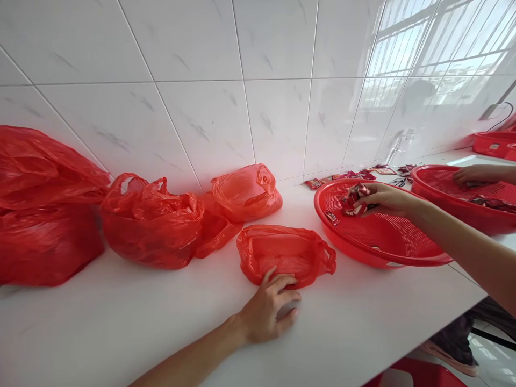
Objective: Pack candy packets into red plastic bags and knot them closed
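Note:
My left hand rests at the near edge of an open red plastic bag, fingers apart, with fingertips at its rim and nothing held. Over the red mesh basket on the right, my right hand is closed around several small wrapped packets. A loose packet lies inside that basket near its left side. Behind the open bag sits another red bag, with its mouth turned to the right.
Full red bags stand at the left. Packets lie along the tiled wall. At the right, another person's hand is over a second red basket. A clear bottle is near the wall.

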Motion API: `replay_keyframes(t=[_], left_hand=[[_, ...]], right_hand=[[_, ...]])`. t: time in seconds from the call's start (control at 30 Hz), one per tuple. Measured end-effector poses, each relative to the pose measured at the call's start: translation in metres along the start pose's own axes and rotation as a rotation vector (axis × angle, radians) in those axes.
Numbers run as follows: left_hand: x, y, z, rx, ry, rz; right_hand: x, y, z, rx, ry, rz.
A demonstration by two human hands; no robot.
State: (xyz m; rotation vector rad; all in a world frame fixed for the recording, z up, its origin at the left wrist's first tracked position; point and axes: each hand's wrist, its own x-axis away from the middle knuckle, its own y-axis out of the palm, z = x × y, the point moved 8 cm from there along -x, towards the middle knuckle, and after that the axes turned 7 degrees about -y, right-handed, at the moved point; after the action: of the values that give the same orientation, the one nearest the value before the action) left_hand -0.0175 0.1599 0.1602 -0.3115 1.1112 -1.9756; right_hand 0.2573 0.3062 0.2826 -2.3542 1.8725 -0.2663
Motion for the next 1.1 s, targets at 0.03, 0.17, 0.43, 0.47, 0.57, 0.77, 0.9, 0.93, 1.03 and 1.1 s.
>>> replay_keyframes(t=[0.03,0.17,0.43,0.47,0.57,0.77,0.9,0.93,1.03,1.1], left_hand=[[0.001,0.0,0.001,-0.013,0.021,0.014],[0.003,0.0,0.006,-0.058,0.124,0.075],[0.004,0.0,0.012,-0.07,0.211,0.121],[0.005,-0.001,0.013,-0.074,0.219,0.13],[0.006,-0.004,0.015,-0.075,0.243,0.181],[0.006,-0.007,0.018,-0.064,0.273,0.227],[0.005,-0.007,0.018,-0.053,0.243,0.199],[0.005,-0.007,0.018,-0.048,0.237,0.203],[0.006,-0.014,0.02,-0.045,0.214,0.252],[0.007,-0.022,0.022,-0.076,0.196,0.332]], right_hand=[[0.002,0.008,-0.01,-0.013,-0.038,-0.025],[0.008,0.074,-0.038,-0.043,-0.14,-0.289],[0.0,0.194,0.001,0.272,-0.143,-0.587],[-0.001,0.2,0.003,0.306,-0.178,-0.586],[-0.001,0.207,-0.002,0.446,-0.296,-0.572],[0.006,0.206,-0.001,0.657,-0.378,-0.567],[0.005,0.196,0.006,0.588,-0.447,-0.443],[0.006,0.193,0.008,0.547,-0.461,-0.411],[0.009,0.184,0.016,0.376,-0.463,-0.32],[0.012,0.179,0.023,0.217,-0.43,-0.267]])
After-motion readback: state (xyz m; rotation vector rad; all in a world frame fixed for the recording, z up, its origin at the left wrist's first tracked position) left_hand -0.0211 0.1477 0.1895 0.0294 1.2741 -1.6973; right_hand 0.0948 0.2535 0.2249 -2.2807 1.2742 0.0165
